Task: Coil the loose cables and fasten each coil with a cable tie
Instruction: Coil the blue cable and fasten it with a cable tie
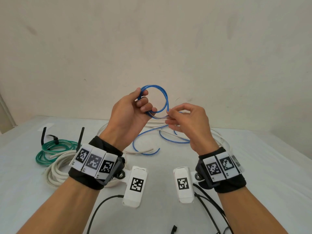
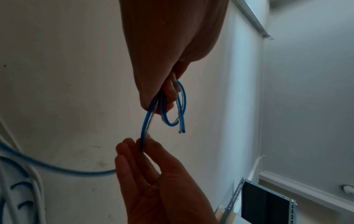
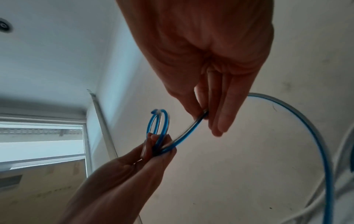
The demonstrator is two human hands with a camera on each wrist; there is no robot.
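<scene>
My left hand (image 1: 135,105) is raised above the table and grips a small coil of blue cable (image 1: 164,97) of a few loops. In the left wrist view the blue cable (image 2: 144,121) leaves the left hand (image 2: 162,94) and its cut end hangs free. My right hand (image 1: 182,119) pinches the cable's running strand just right of the coil, between thumb and fingers. The right wrist view shows the right hand (image 3: 208,115) pinching the blue cable (image 3: 186,133) that leads to the left hand (image 3: 159,145). The cable's loose tail (image 1: 146,142) trails on the table below.
A green cable coil (image 1: 50,152) with a black tie (image 1: 44,135) lies at the left. A thick white coil (image 1: 55,173) lies in front of it. Loose white cable (image 1: 157,124) lies beneath the hands. Black ties (image 1: 173,229) lie at the table's near edge (image 1: 160,222).
</scene>
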